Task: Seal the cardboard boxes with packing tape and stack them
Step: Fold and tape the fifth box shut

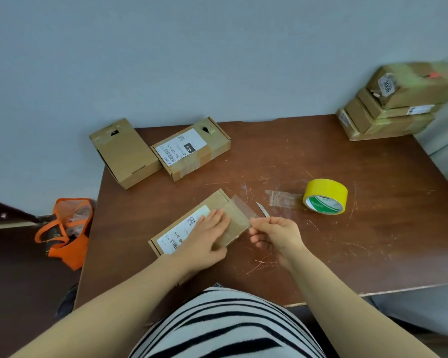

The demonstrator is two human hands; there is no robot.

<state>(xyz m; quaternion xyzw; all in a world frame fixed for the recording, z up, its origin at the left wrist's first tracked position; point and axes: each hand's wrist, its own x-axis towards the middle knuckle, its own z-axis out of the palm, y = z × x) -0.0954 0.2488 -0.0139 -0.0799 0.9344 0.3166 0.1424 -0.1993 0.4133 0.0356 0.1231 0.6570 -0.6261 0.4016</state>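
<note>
Far box label (183,147), by the table's far left corner: "060", white on black; beside it "060-…-A05", middle unclear.
Near box label (181,229): "…-A05", start hidden.
Stack's top box label (386,86), far right corner: apparently "3006", blurred.
Tape roll (325,196): green print, unreadable.

1. Left hand (210,229) lies flat on box (218,200), over clear tape strip (241,211).
2. Right hand (274,236) pinches the strip end; blade (263,209) pokes out above it.
3. Yellow tape roll (325,196) to the right on worktop (347,254).

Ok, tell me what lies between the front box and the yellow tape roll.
Head view: a small blade, then a clear tape strip flat on the table, reaching the roll.
</note>
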